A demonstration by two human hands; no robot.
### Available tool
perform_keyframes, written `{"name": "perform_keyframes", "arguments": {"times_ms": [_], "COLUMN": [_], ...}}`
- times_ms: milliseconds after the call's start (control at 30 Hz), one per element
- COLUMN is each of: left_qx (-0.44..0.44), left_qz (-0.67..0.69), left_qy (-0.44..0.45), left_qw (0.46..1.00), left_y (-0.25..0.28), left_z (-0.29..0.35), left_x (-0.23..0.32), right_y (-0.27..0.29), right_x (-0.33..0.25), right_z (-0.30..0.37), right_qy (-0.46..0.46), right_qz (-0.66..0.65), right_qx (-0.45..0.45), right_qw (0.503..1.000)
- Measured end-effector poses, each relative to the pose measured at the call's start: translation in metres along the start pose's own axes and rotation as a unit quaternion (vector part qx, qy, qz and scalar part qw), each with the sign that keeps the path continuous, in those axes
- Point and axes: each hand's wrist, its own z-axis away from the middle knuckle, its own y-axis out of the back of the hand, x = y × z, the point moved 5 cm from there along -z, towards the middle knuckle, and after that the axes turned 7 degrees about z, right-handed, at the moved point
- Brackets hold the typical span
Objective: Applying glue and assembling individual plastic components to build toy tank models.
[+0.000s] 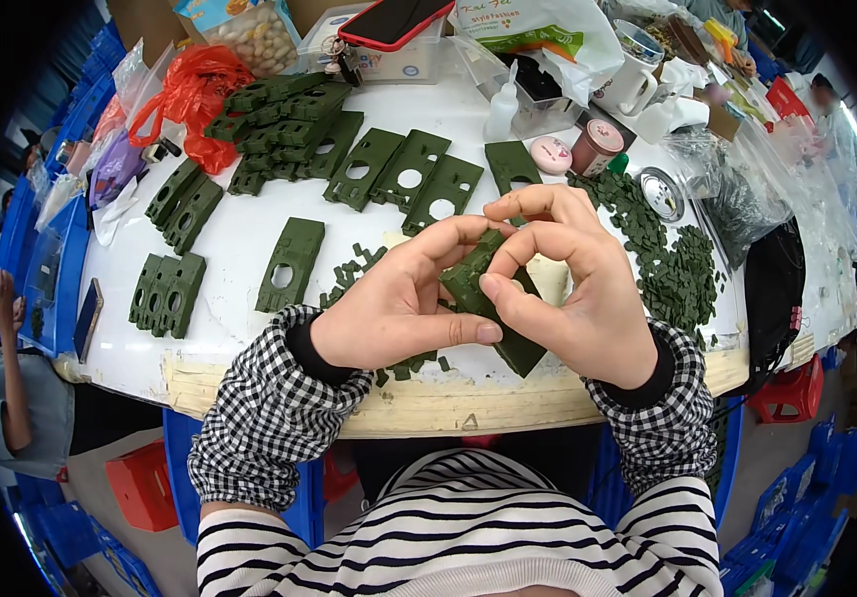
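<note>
A dark green plastic model-vehicle hull part (516,346) is held tilted between my hands, above the table's near edge. My left hand (389,298) is closed round its left side, thumb along the near face. My right hand (588,284) is closed at the part's upper right, thumb and forefinger pinched against it. Whether a tiny piece sits in that pinch is hidden. Just beyond my left wrist lies a similar hull part (291,264) with a round hole, next to scattered small green pieces (349,274). A cream-coloured object (548,279) shows partly behind my right fingers.
More green hull parts (411,177) lie in rows, with a stack (284,129) farther left. A heap of small green pieces (682,274) spreads at right. Behind stand a white mug (630,85), a pink tin (598,142), a red bag (195,95) and a red-cased phone (396,22).
</note>
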Motion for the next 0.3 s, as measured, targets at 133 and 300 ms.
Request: {"name": "perform_keyframes", "arguments": {"times_ms": [133, 300], "left_qx": [-0.003, -0.004], "left_qz": [-0.022, -0.020], "left_qy": [0.010, -0.003], "left_qw": [1.000, 1.000], "left_y": [-0.0006, 0.0003], "left_z": [-0.0009, -0.0001], "left_x": [0.0005, -0.0013], "right_y": [-0.0005, -0.0008], "right_x": [0.0002, -0.0009], "right_z": [0.0005, 0.0004], "right_qy": [0.003, 0.005], "right_qz": [0.004, 0.009], "right_qx": [0.003, 0.004], "right_qw": [1.000, 1.000]}}
